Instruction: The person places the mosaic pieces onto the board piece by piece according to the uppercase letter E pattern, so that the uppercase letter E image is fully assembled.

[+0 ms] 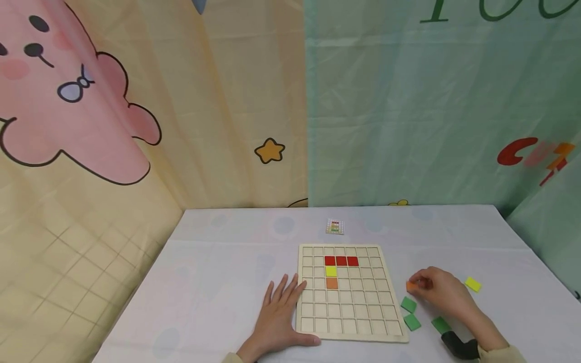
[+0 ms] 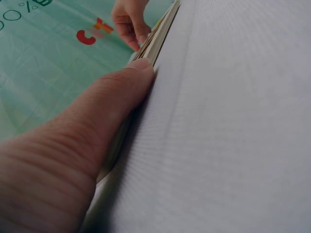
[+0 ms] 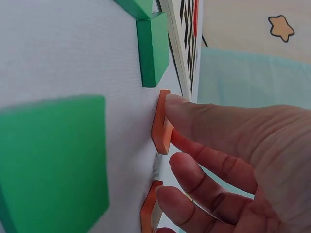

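A pale wooden grid board (image 1: 354, 311) lies on the table, with three red tiles (image 1: 341, 261) in a row and a yellow tile (image 1: 331, 271) above an orange tile (image 1: 332, 283) below them. My left hand (image 1: 282, 320) rests spread at the board's left edge, thumb at its near corner. Right of the board, my right hand (image 1: 442, 292) pinches a loose orange tile (image 3: 161, 124) between thumb and index finger, close over the tabletop. In the right wrist view, a second orange tile (image 3: 148, 208) lies by the other fingertips.
Green tiles (image 1: 412, 321) lie beside the board's right edge, another green tile (image 1: 441, 325) near my right wrist. A yellow tile (image 1: 473, 284) sits beyond my right hand. Behind the board is a small patterned card (image 1: 335, 227). Printed curtains (image 1: 236, 101) hang around the table.
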### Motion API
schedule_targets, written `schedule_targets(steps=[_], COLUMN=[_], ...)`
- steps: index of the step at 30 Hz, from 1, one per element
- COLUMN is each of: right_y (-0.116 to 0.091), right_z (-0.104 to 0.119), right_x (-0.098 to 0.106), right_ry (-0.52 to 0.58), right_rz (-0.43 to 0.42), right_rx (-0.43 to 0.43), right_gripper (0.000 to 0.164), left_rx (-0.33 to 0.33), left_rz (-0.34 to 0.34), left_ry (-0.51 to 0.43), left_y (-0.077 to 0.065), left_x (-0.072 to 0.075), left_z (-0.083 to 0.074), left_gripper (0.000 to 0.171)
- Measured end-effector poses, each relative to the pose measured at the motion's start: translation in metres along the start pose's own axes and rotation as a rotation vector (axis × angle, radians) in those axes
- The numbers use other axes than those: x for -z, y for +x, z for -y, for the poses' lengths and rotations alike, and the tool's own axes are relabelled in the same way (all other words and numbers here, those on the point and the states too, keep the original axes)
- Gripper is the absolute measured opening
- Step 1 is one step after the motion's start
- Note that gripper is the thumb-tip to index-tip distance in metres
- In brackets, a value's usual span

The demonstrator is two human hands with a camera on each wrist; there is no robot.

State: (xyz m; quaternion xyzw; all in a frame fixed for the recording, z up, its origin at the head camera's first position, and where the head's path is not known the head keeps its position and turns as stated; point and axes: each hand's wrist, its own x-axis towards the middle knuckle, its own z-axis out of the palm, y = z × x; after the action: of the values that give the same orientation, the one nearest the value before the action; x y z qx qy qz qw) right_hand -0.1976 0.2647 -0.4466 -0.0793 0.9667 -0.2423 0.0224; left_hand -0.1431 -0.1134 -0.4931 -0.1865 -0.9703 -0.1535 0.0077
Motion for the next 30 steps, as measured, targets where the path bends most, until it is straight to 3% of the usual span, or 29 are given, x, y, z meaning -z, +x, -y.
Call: schedule_targets(steps=[13,22,30], right_y=[0.004,0.0,0.002], right_z=[0.002,0.006,0.02], right_x=[-0.002,-0.008,-0.015], right_ry=[0.008,0.065,0.146], right_rz=[-0.014,-0.079,-0.189], right_rx=[0.042,0.072,0.169], right_gripper=[0.017,0.023,0.018], left_rx=[-0.004,-0.014,-0.008], left_rz=[-0.014,-0.026,-0.022], left_ry=[0.022,0.026,0.028], left_y=[0.0,0.001,0.0], left_x=[-0.002,-0.002,-0.002], left_z=[0.001,0.002,0.001], left_gripper=[0.12,0.12,0.12])
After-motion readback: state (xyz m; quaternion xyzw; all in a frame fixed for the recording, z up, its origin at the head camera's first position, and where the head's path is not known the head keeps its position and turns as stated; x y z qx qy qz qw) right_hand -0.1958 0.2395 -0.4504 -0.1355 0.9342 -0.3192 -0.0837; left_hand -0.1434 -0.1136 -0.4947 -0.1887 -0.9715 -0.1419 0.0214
